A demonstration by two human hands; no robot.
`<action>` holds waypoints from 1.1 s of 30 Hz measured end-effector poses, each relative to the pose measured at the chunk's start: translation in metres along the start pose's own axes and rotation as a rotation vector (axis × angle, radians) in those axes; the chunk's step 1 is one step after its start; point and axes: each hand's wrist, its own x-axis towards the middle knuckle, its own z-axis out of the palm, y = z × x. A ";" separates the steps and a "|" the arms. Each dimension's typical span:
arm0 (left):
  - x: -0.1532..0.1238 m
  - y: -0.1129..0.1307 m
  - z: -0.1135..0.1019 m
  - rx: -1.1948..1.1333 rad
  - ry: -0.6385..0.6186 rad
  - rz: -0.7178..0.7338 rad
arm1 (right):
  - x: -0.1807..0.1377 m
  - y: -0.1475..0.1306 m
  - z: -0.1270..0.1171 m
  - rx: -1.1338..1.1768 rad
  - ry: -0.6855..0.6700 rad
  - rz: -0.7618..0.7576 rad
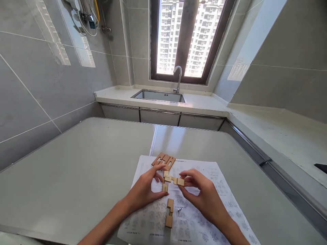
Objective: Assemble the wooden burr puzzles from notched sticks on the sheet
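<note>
- Notched puzzle pieces [170,179] held between left hand [145,190] and right hand [201,194]: pale unfinished wood, matt, smooth-sanded.
- Loose notched piece [169,212] lying on the sheet: same light wood, matt.
- Group of darker pieces [163,160] at the sheet's far edge: browner wood, dull finish.
- Instruction sheet [219,190]: white paper, thin, printed with grey diagrams, flat.
- Table top [76,170]: grey, smooth, faint sheen.
- Sink [158,96] and faucet [178,79]: bright metal, polished.
- Wall tiles [38,85]: grey, glossy, reflective.
- Countertop [204,102]: white, smooth, stone-like.
</note>
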 end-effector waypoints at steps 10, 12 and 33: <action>0.032 -0.015 0.013 -0.037 0.181 0.044 | 0.051 0.025 -0.004 0.560 -0.074 0.358; 0.034 -0.019 0.016 -0.032 0.214 0.035 | 0.054 0.028 0.003 0.549 -0.132 0.339; 0.037 -0.017 0.003 -0.350 -0.174 -0.201 | 0.053 0.062 0.014 0.445 -0.193 0.303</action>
